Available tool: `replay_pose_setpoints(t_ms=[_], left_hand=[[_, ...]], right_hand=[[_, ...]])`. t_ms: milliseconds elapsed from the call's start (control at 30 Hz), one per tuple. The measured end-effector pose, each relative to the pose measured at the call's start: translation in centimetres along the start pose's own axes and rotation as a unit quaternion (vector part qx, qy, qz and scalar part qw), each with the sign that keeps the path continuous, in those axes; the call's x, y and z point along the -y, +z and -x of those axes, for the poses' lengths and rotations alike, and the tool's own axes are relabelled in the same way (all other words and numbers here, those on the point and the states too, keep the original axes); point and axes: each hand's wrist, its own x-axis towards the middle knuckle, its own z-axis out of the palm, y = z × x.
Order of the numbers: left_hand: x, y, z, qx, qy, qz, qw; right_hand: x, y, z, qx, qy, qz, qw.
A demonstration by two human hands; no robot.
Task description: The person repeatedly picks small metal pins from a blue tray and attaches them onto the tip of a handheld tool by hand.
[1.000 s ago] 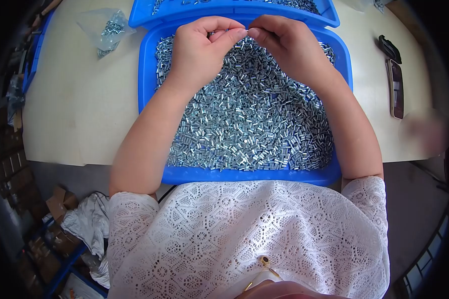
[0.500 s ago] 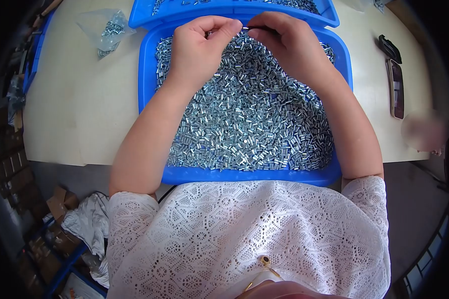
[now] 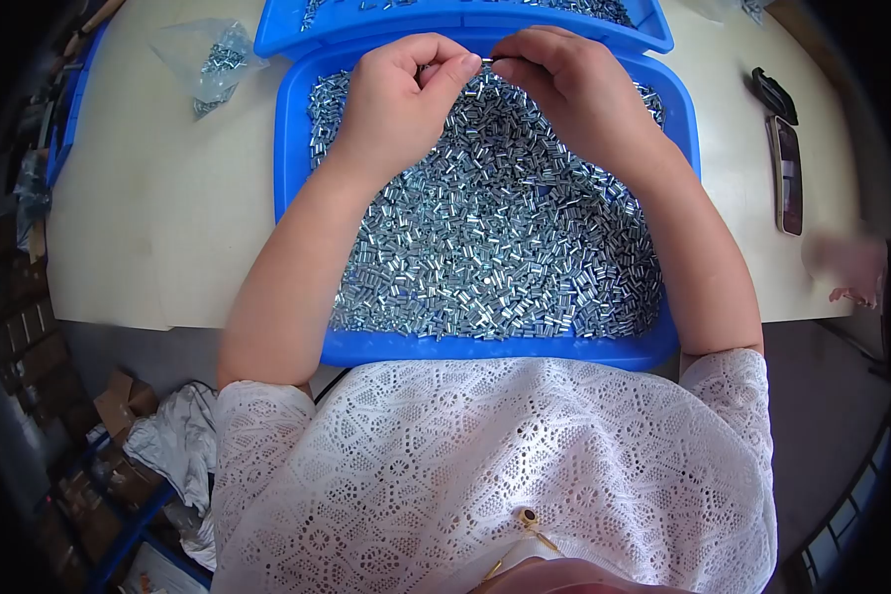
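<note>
Above the far part of the blue tub (image 3: 683,198), my left hand (image 3: 396,109) is closed in a pinch, thumb against forefinger. My right hand (image 3: 594,104) pinches too, its fingertips almost meeting the left ones. Between the two pinches shows a small metal piece (image 3: 486,61), held at both ends; its exact shape is too small to make out. Below the hands, many short shiny metal cylinders (image 3: 485,247) cover the tub's floor, with bits of blue showing through.
A second blue tub (image 3: 445,25) with similar metal pieces stands behind. On the table's left lies a clear plastic bag (image 3: 218,64) of metal parts. At the right are a phone (image 3: 787,178) and a black object (image 3: 772,96). A blurred person (image 3: 851,262) is at the right edge.
My left hand has shifted very slightly to the right and down; both pinches stay closed. The blurred person at the right edge has moved a little.
</note>
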Motion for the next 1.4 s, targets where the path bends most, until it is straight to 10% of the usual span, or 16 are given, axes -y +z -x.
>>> replay_pose_setpoints(t_ms=[167,233,1400], left_hand=[[0.2,0.3,-0.1,-0.013,0.027,0.027,0.999],[-0.5,-0.1,0.1,0.0,-0.102,0.122,0.987],[-2.0,-0.3,0.4,0.004,-0.034,-0.036,0.999]], right_hand=[[0.0,0.0,0.0,0.001,0.006,-0.004,1.0],[0.1,-0.1,-0.1,-0.002,0.015,-0.012,1.0],[0.1,-0.6,0.0,-0.021,-0.035,-0.009,0.999]])
